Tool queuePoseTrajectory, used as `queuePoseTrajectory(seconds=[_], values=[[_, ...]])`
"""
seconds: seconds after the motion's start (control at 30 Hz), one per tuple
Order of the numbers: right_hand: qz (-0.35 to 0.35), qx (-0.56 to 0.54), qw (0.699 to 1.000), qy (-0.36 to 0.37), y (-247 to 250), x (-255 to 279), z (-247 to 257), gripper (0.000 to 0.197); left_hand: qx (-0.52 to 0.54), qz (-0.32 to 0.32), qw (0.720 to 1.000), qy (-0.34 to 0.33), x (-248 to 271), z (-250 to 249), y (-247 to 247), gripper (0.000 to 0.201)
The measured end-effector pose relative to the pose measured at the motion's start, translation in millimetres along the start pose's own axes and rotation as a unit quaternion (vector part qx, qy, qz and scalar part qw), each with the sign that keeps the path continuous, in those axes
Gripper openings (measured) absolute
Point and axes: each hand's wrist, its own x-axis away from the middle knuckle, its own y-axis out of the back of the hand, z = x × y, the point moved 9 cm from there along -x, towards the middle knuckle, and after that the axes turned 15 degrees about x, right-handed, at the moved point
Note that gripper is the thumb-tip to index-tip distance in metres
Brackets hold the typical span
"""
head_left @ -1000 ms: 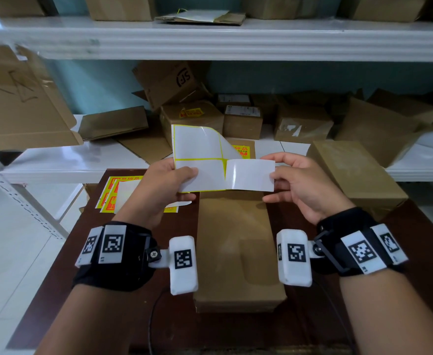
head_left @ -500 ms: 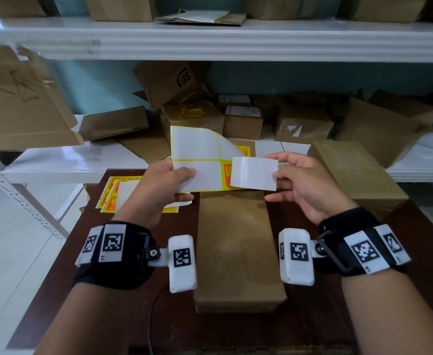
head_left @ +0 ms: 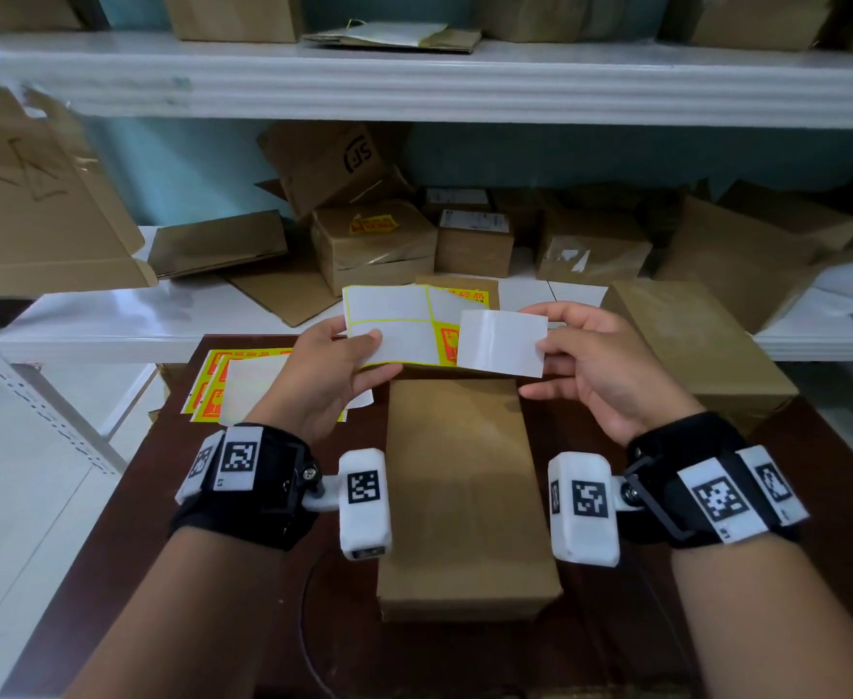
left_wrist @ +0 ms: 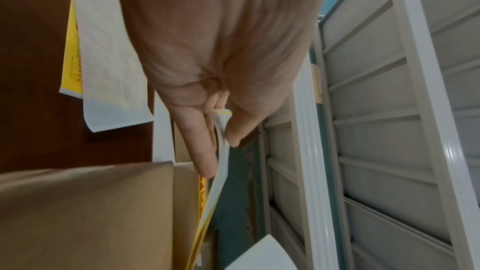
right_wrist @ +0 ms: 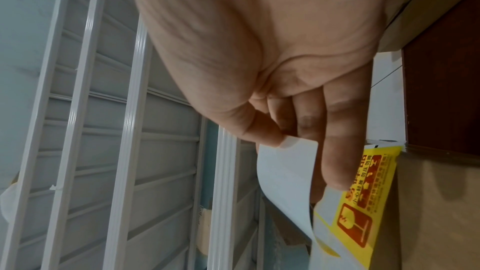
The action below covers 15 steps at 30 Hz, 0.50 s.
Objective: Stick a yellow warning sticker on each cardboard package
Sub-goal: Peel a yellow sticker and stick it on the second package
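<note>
Pinching the sticker, right-hand fingers curl at its edge; left fingers grip the sheet.

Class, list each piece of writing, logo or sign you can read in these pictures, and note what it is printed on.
"SF" on the tilted cardboard box on the shelf.
A red wine-glass sign on the yellow warning sticker being peeled; its Chinese text is too blurred to read with certainty.
Red print on the sticker on a shelf box: too small to read.
White labels on the shelf boxes: too small to read.
Square coded markers on the wrist cameras: patterns, no words.
</note>
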Motion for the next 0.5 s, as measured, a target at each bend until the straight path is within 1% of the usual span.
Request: queuePoseTrajectory(seconds=[0.1,0.13,0.23,0.3,0.4,0.5], values=[[0.000,-0.001,1.000,0.000,0.9,-0.3,0.1,0.032,0.007,-0.042,0.999,-0.011,-3.1,0.2,12.6,0.059],[0.000,-0.002,1.000,0.000,0.8,-0.4,0.1,0.032,0.000,-0.055,0.998,-0.023,-3.9,-0.9,15.7,0.062],[0.000,-0.005,1.000,0.000,0.3,-0.5,-0.1,0.032,-0.041,-0.042,0.998,-0.033,-5.0,0.2,11.3,0.056],[-0.002,-0.007,1.000,-0.002,0.1,-0.2,-0.2,0.032,-0.079,-0.020,0.997,-0.011,-6.1,6.3,7.2,0.056],[-0.004,-0.013,1.000,-0.002,-0.3,-0.5,-0.7,0.033,-0.150,0.006,0.988,0.019,-6.6,11.7,4.3,0.062],[-0.007,-0.010,1.000,-0.001,-0.5,-0.5,-0.2,0.032,-0.195,-0.002,0.981,0.008,-3.5,1.0,7.6,0.061]])
